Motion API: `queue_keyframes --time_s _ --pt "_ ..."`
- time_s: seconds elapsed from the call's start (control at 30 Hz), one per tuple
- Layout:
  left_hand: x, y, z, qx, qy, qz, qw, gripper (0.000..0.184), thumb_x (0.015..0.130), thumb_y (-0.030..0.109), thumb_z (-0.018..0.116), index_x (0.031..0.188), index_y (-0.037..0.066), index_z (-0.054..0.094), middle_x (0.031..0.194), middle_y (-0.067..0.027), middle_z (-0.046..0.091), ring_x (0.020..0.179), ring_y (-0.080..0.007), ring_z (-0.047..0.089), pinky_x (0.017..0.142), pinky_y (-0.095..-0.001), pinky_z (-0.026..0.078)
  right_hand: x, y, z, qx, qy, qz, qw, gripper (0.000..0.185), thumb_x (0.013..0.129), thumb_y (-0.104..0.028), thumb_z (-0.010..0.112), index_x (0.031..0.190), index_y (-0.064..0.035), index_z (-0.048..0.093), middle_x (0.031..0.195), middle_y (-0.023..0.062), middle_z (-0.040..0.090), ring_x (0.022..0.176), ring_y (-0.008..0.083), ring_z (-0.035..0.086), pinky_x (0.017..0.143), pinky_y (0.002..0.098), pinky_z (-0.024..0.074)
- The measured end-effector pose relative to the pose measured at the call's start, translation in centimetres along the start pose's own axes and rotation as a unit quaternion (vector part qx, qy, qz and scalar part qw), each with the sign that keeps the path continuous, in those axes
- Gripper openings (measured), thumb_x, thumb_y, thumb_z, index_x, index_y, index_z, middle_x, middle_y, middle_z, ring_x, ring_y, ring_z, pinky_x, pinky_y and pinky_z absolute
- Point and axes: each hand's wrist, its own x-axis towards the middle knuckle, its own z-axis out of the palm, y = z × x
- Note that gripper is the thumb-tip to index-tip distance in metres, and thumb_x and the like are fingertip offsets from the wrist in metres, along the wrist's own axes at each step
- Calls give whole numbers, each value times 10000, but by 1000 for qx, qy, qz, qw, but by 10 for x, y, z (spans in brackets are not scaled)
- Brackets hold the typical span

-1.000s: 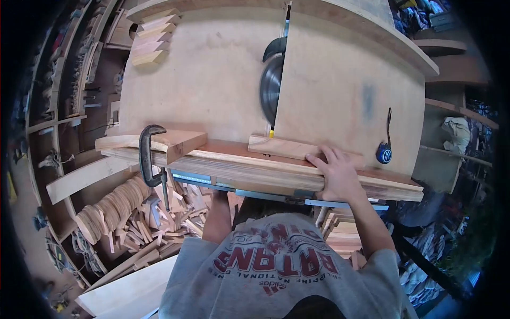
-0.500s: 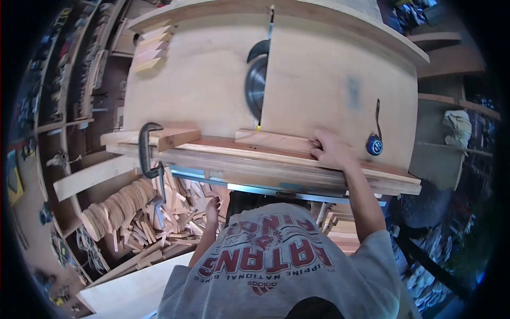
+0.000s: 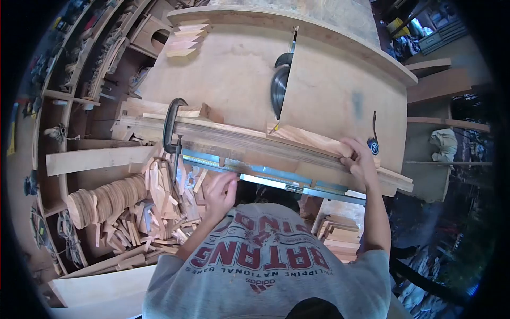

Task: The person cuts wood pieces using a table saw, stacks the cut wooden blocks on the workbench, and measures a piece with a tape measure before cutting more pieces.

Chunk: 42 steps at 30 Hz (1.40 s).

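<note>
My right hand (image 3: 362,160) grips the right end of a short wooden board (image 3: 308,139), fingers bent over its edge. The board lies along the front fence (image 3: 228,139) of a plywood saw sled. Its left end is close to the near end of the circular saw blade (image 3: 279,90), which stands up through the slot. My left hand (image 3: 222,192) is loosely bent with nothing seen in it, close to the metal front rail (image 3: 271,182). A C-clamp (image 3: 171,127) holds a wooden block (image 3: 196,110) at the fence's left part.
A blue tape measure (image 3: 373,145) lies on the sled (image 3: 340,74) at right. Several cut wood pieces (image 3: 183,43) sit at its far left. Below left are a heap of offcuts (image 3: 159,196) and a row of round wooden discs (image 3: 106,199). Stacked pieces (image 3: 341,236) lie below right.
My left hand has risen from beside my body to the front rail. My right hand still grips the board, which now looks tilted away from the fence. The view has shifted and turned.
</note>
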Motion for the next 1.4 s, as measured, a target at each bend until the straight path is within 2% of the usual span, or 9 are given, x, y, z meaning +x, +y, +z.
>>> queue_keyframes --time_s 0.07,0.2,0.3,0.37,0.5,1.03,1.13,1.27,1.4 --pt "42 24 0 3 -42 41 998 387 915 94 752 1287 -6 715 1273 -197 728 1174 -369 700 1013 -441 552 -14 -4 4 33 13 28 999 618 689 75 811 1288 -39 707 1099 142 647 1062 356 622 947 407 513" --pt "118 61 19 -111 -176 12 978 759 841 87 761 1562 65 523 1607 -246 486 1499 -395 473 1217 -472 407 -33 2 11 -52 44 26 997 561 699 43 818 1246 -49 731 1028 123 630 1006 333 606 903 409 498" --pt "141 46 30 -8 -333 124 935 710 839 56 731 1527 139 582 1562 -191 555 1459 -373 521 1193 -448 443 -38 8 18 -105 58 -12 993 553 701 41 829 1239 -39 734 1035 104 632 986 291 606 861 376 500" --pt "144 43 37 -20 -330 130 935 672 842 42 728 1495 153 612 1515 -163 596 1400 -358 569 1148 -439 480 -39 6 16 -122 69 -43 989 560 698 52 838 1243 -26 733 1055 85 631 967 249 606 826 338 506" --pt "151 51 37 -30 -336 74 938 545 845 52 692 1382 150 686 1301 -103 698 1135 -321 697 973 -436 558 -41 8 22 -112 85 -46 989 534 692 -10 834 1215 -67 739 1065 137 683 1062 362 615 948 439 486" --pt "133 42 40 35 -222 151 963 467 901 63 747 1364 105 710 1223 -119 713 1058 -301 712 928 -405 573 -43 22 28 -175 132 -100 971 571 696 -69 869 1249 -100 730 998 129 669 1017 368 609 944 476 470" --pt "134 37 9 99 -89 176 975 439 893 91 752 1331 104 728 1201 -126 724 1050 -325 722 917 -428 578 -44 20 27 -177 130 -93 971 574 692 -75 870 1248 -110 733 1000 125 670 1011 366 612 938 475 473" --pt "76 62 -43 156 -229 60 959 366 894 127 724 1253 66 757 1120 -174 740 1025 -370 725 888 -455 589 -44 21 26 -163 129 -101 973 570 693 -72 863 1248 -114 736 995 122 666 1002 366 612 941 473 474" --pt "20 20 -64 275 -428 -108 854 403 893 177 747 1288 99 758 1210 -160 752 1101 -380 722 933 -452 576 -40 17 17 -148 84 -89 981 515 714 -58 825 1220 -103 745 1078 125 707 1045 368 631 990 477 475"
